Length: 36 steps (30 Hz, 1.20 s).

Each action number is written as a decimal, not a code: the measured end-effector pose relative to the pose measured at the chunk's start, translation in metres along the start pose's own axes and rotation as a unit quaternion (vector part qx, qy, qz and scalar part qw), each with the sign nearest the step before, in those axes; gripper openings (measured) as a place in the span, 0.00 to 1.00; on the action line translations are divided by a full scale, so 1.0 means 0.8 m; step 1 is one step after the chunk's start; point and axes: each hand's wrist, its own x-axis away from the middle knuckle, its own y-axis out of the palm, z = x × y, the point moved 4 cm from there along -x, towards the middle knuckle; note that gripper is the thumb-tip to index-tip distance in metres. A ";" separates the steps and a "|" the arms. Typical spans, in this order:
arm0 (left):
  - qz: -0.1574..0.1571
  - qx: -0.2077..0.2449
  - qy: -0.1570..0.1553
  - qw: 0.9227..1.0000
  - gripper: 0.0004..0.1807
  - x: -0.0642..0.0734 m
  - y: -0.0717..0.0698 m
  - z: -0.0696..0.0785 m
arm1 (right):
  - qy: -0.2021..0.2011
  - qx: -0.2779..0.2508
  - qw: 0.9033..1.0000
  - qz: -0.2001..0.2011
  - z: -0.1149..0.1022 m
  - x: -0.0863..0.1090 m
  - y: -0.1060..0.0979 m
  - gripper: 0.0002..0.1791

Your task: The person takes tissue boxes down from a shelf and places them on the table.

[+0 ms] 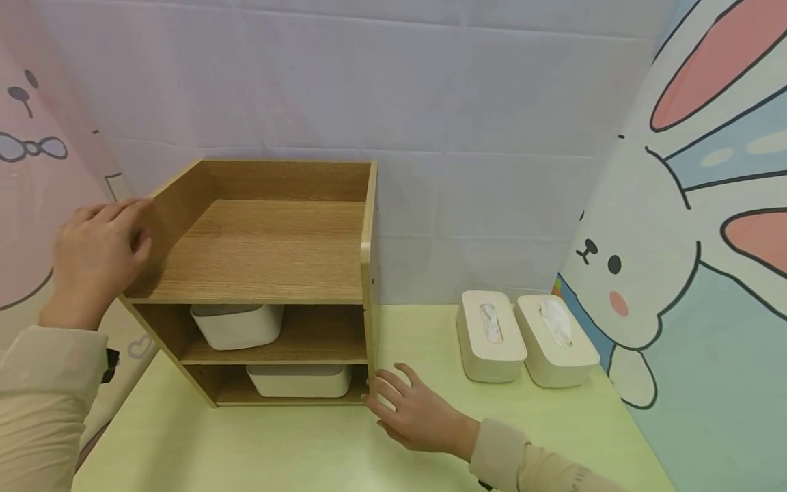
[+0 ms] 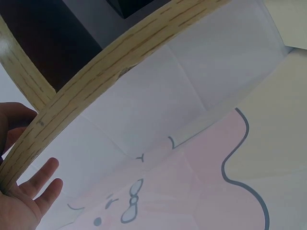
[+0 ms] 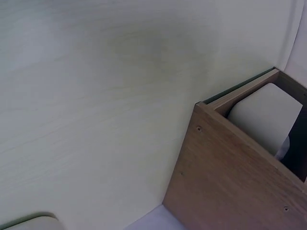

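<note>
A wooden desktop shelf unit point(image 1: 277, 253) stands on the left part of the table, its top tray bare. My left hand point(image 1: 101, 253) grips the upper edge of its left side panel; the left wrist view shows the thumb and fingers on either side of that panel's edge point(image 2: 110, 72). One white bin point(image 1: 240, 331) sits tilted in the middle compartment, and another white bin point(image 1: 301, 383) is in the bottom one. By the lower front corner of the right side panel, my right hand point(image 1: 418, 413) has spread, slightly bent fingers, the fingertips at the panel's edge.
Two white tissue boxes point(image 1: 490, 338) point(image 1: 556, 342) stand side by side at the right on the pale table point(image 1: 277, 451). A white cloth point(image 1: 467, 171) hangs behind, and cartoon-printed cloths point(image 1: 725, 328) point(image 1: 37, 225) hang at both sides.
</note>
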 end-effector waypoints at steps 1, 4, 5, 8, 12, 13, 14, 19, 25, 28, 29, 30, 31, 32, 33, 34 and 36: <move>0.002 0.001 0.001 1.000 0.20 0.000 0.000 0.000 | -0.003 -0.002 1.000 0.002 -0.003 -0.004 -0.001 0.20; 0.007 0.004 0.003 1.000 0.20 0.000 -0.001 0.001 | -0.012 -0.019 1.000 0.004 -0.011 -0.016 -0.003 0.19; 0.007 0.004 0.003 1.000 0.20 0.000 -0.001 0.002 | -0.015 -0.023 1.000 0.004 -0.014 -0.020 -0.004 0.20; 0.003 0.005 0.002 1.000 0.20 0.000 0.000 0.002 | -0.024 -0.024 0.999 -0.001 -0.020 -0.034 -0.007 0.20; -0.001 0.006 0.001 1.000 0.20 0.000 0.000 0.001 | -0.035 -0.018 0.999 -0.004 -0.026 -0.055 -0.010 0.22; 0.000 0.007 0.002 1.000 0.20 0.000 0.000 0.001 | -0.039 -0.015 0.999 -0.002 -0.028 -0.061 -0.010 0.22; -0.001 0.007 0.002 1.000 0.20 0.000 -0.001 0.001 | -0.044 -0.009 0.999 0.003 -0.029 -0.067 -0.011 0.21; -0.006 -0.001 -0.002 1.000 0.20 0.002 -0.001 0.000 | -0.060 0.024 0.998 0.018 -0.031 -0.094 -0.010 0.21; -0.009 -0.008 -0.008 1.000 0.20 0.002 -0.001 -0.001 | -0.056 0.062 0.996 0.020 -0.024 -0.127 -0.006 0.23; -0.013 -0.010 -0.013 1.000 0.20 0.001 -0.001 -0.002 | -0.045 0.076 0.996 0.017 -0.018 -0.143 -0.003 0.23; -0.014 -0.011 -0.014 1.000 0.20 0.001 -0.001 -0.002 | -0.041 0.081 0.996 0.016 -0.016 -0.149 -0.002 0.23; -0.016 -0.012 -0.015 1.000 0.20 0.001 -0.001 -0.002 | -0.037 0.085 0.996 0.014 -0.015 -0.154 -0.001 0.23; -0.020 -0.014 -0.018 1.000 0.20 0.002 -0.001 -0.002 | -0.033 0.089 0.995 0.013 -0.013 -0.158 0.000 0.24; -0.023 -0.015 -0.019 0.999 0.20 0.002 -0.001 -0.002 | -0.029 0.092 0.995 0.012 -0.010 -0.163 0.000 0.24; -0.025 -0.016 -0.020 0.999 0.20 0.002 -0.001 -0.002 | -0.022 0.089 0.996 0.012 -0.008 -0.167 0.001 0.23; -0.025 -0.017 -0.020 0.999 0.20 0.003 -0.001 -0.002 | -0.017 0.088 0.996 0.011 -0.006 -0.172 0.001 0.23; -0.026 -0.016 -0.020 0.999 0.21 0.003 0.000 -0.003 | -0.007 0.089 0.996 0.014 -0.002 -0.180 0.002 0.23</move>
